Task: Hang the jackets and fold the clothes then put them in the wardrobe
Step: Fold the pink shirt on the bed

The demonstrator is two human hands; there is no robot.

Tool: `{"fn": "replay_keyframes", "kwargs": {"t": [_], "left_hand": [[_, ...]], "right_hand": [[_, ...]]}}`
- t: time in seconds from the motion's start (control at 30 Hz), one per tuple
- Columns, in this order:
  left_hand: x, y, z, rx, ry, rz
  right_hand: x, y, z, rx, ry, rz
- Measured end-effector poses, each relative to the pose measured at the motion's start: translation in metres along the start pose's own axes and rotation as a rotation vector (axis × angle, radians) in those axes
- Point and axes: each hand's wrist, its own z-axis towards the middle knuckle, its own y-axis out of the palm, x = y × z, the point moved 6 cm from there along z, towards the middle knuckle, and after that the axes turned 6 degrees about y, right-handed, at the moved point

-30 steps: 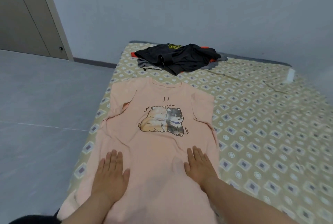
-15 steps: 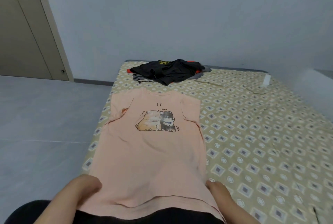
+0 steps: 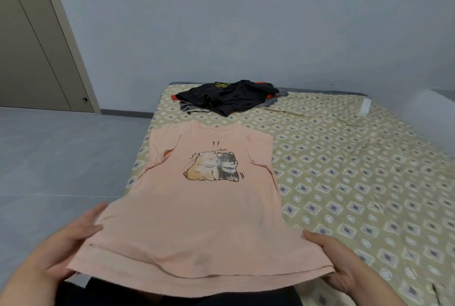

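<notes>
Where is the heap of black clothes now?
In the head view, the heap of black clothes lies at the far end of the patterned bed, just beyond the collar of the peach T-shirt.

Left hand (image 3: 73, 239) and right hand (image 3: 344, 265) pinch the pink t-shirt (image 3: 209, 219) at its hem, over the bed (image 3: 344, 182).

Before you, beige diamond-print bed sheet (image 3: 344, 195), grey floor (image 3: 61, 158) to your left, pale blue wall (image 3: 246, 22) behind, small white object (image 3: 366, 106), possibly a box, at far right.
</notes>
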Motion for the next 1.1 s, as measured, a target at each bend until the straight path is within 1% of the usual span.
{"fn": "replay_keyframes", "kwargs": {"t": [0.07,0.1,0.17,0.23,0.27,0.3,0.33,0.37,0.4,0.47,0.53,0.57,0.6,0.63,0.7,0.73,0.77,0.8,0.87,0.9,0.93,1.0,1.07,1.1], "left_hand": [[0.013,-0.006,0.007,0.169,0.109,-0.08],[0.018,-0.005,0.014,0.205,0.148,-0.159],[0.028,0.006,0.029,0.225,0.216,-0.341],[0.035,0.018,0.041,0.221,0.299,-0.488],[0.036,0.019,0.049,0.229,0.32,-0.515],[0.035,0.018,0.059,0.253,0.325,-0.474],[0.033,0.017,0.069,0.284,0.326,-0.39],[0.031,0.013,0.079,0.325,0.314,-0.269],[0.028,0.011,0.09,0.36,0.296,-0.127],[0.024,0.004,0.114,0.429,0.283,0.268],[0.028,-0.002,0.134,0.549,0.305,0.715],[0.033,-0.002,0.14,0.61,0.304,0.897],[0.035,-0.003,0.148,0.64,0.298,1.039],[0.037,-0.005,0.157,0.65,0.311,1.151],[0.04,-0.012,0.18,0.599,0.418,1.305],[0.04,-0.018,0.193,0.586,0.497,1.32],[0.041,-0.023,0.203,0.585,0.54,1.252],[0.042,-0.031,0.214,0.601,0.563,1.119],[0.049,-0.049,0.238,0.694,0.559,0.842],[0.054,-0.054,0.252,0.715,0.549,0.751],[0.062,-0.055,0.267,0.732,0.556,0.726],[0.085,-0.038,0.293,0.747,0.593,0.728],[0.108,-0.021,0.325,0.772,0.59,0.705],[0.119,-0.014,0.345,0.774,0.548,0.737]], "right_hand": [[-0.017,0.004,0.003,-0.041,-0.068,0.073],[-0.027,0.008,0.003,-0.06,-0.119,0.144],[-0.05,0.014,0.008,-0.041,-0.204,0.283],[-0.07,0.021,0.018,-0.076,-0.249,0.422],[-0.076,0.026,0.025,-0.102,-0.252,0.48],[-0.081,0.03,0.033,-0.12,-0.254,0.495],[-0.085,0.034,0.041,-0.116,-0.259,0.455],[-0.087,0.039,0.051,-0.087,-0.268,0.358],[-0.089,0.041,0.064,-0.021,-0.279,0.231],[-0.095,0.043,0.088,0.123,-0.317,-0.019],[-0.105,0.041,0.107,0.333,-0.386,-0.311],[-0.113,0.042,0.113,0.43,-0.422,-0.478],[-0.121,0.042,0.121,0.522,-0.454,-0.624],[-0.127,0.04,0.131,0.578,-0.471,-0.733],[-0.138,0.04,0.146,0.631,-0.509,-0.835],[-0.144,0.043,0.151,0.639,-0.537,-0.855],[-0.15,0.042,0.159,0.643,-0.595,-0.825],[-0.158,0.042,0.164,0.653,-0.647,-0.734],[-0.178,0.043,0.174,0.693,-0.728,-0.524],[-0.19,0.043,0.181,0.721,-0.747,-0.428],[-0.204,0.047,0.188,0.745,-0.756,-0.361],[-0.236,0.06,0.208,0.736,-0.771,-0.317],[-0.267,0.076,0.231,0.655,-0.72,-0.272],[-0.283,0.083,0.243,0.619,-0.678,-0.248]]}}
